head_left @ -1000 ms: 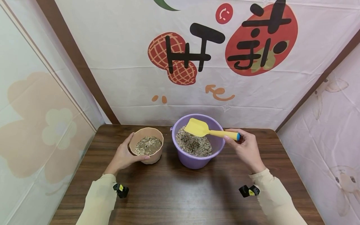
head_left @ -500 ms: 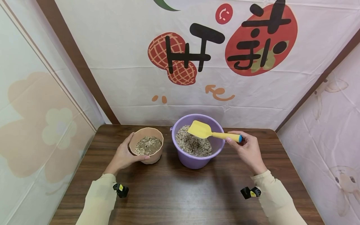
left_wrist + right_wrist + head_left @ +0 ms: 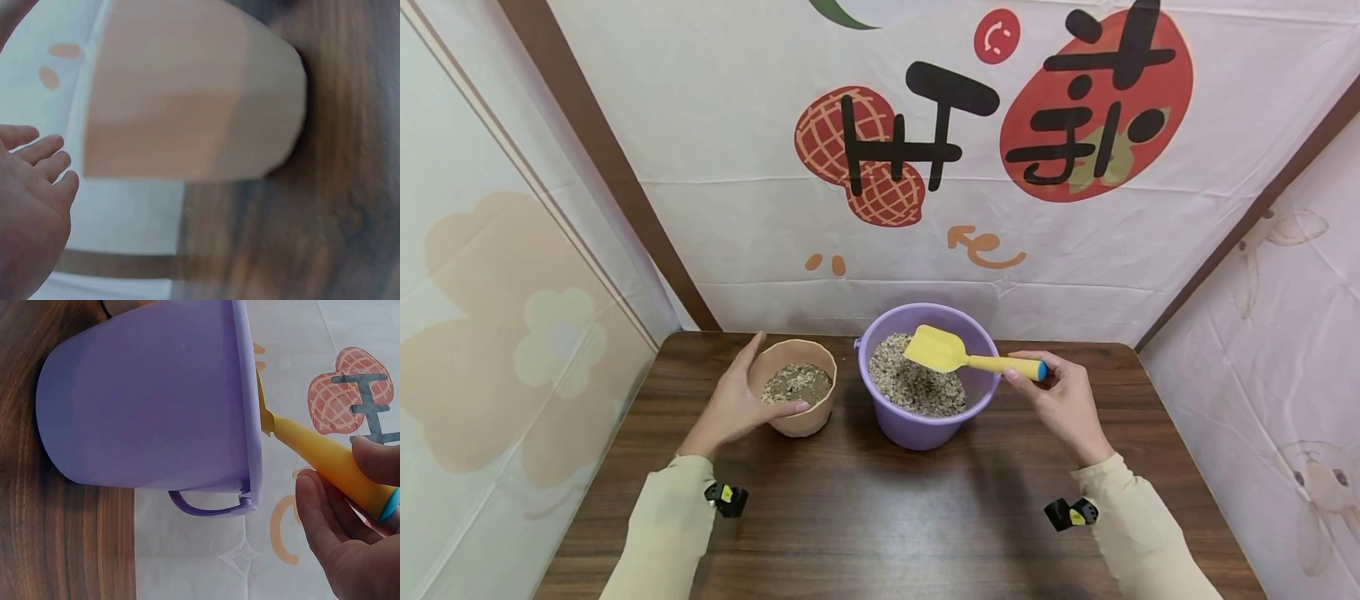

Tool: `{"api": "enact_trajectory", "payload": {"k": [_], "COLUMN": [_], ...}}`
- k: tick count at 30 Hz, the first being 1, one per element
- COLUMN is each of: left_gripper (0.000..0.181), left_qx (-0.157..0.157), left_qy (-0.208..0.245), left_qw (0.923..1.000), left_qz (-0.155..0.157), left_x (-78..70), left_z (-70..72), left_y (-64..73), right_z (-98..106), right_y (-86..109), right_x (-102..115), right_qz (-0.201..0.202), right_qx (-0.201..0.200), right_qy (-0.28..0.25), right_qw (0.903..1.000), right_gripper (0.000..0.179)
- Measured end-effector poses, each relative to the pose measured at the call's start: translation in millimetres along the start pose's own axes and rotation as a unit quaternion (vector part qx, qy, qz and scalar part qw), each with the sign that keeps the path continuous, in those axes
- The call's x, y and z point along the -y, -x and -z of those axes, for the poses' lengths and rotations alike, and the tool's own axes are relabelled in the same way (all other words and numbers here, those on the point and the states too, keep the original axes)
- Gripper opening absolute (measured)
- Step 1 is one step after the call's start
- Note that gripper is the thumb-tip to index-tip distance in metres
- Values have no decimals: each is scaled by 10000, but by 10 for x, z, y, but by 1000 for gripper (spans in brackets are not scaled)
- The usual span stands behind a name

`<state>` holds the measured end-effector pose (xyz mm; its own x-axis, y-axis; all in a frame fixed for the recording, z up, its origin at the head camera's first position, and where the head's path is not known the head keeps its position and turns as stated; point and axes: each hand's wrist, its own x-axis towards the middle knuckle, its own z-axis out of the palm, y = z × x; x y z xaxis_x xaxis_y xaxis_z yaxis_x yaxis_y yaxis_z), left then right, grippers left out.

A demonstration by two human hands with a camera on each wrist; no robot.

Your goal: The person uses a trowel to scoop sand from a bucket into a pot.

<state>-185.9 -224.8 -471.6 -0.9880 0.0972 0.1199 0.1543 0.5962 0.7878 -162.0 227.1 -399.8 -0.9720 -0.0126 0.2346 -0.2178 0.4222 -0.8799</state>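
A peach flowerpot [image 3: 808, 423] with brown soil and pale grit stands at the left of the table. My left hand [image 3: 730, 408] is beside it, thumb and fingers spread around its near left side. In the left wrist view, a gap shows between the fingers [image 3: 47, 156] and the pot wall [image 3: 169, 112]. To the right stands a purple bucket [image 3: 917, 435] partly filled with coarse grit [image 3: 887, 379]. My right hand [image 3: 1063, 404] grips the handle of a yellow toy shovel [image 3: 937, 348], its blade level with the bucket's mouth and above the grit. The blade looks bare.
The brown wooden table [image 3: 887, 533] reaches back to a printed cloth wall [image 3: 760, 242]. Fabric walls also stand at the left and right. The bucket's purple handle [image 3: 212, 509] hangs down its side. A small black camera [image 3: 726, 498] sits on each wrist.
My left hand has loosened from the flowerpot, its fingers lifting off the wall. The shovel has shifted slightly right and down with my right hand. Pot and bucket stay in place.
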Motion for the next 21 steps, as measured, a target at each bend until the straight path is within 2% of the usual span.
{"api": "enact_trajectory", "payload": {"k": [3, 7, 11, 15, 21], "left_gripper": [136, 137, 137, 137, 138], "left_qx": [84, 251, 625, 1004, 1149], "left_qy": [72, 131, 200, 239, 405], "left_qw": [9998, 9989, 9968, 9935, 9908], "left_qz": [-149, -366, -463, -479, -594], "left_x": [-152, -325, -467, -552, -638], "left_z": [-35, -151, -290, -423, -584], "left_y": [-37, -109, -167, -216, -298], "right_z": [-1, -5, -4, 1, 21], "right_y": [6, 13, 14, 18, 29], "right_x": [-18, -39, -60, -76, -89], "right_qz": [-48, -45, -22, -31, 0], "right_qx": [33, 60, 85, 126, 190], "right_qy": [34, 109, 140, 190, 236], "right_qw": [10000, 9999, 9999, 9997, 9995], "right_gripper": [29, 30, 30, 29, 28]}}
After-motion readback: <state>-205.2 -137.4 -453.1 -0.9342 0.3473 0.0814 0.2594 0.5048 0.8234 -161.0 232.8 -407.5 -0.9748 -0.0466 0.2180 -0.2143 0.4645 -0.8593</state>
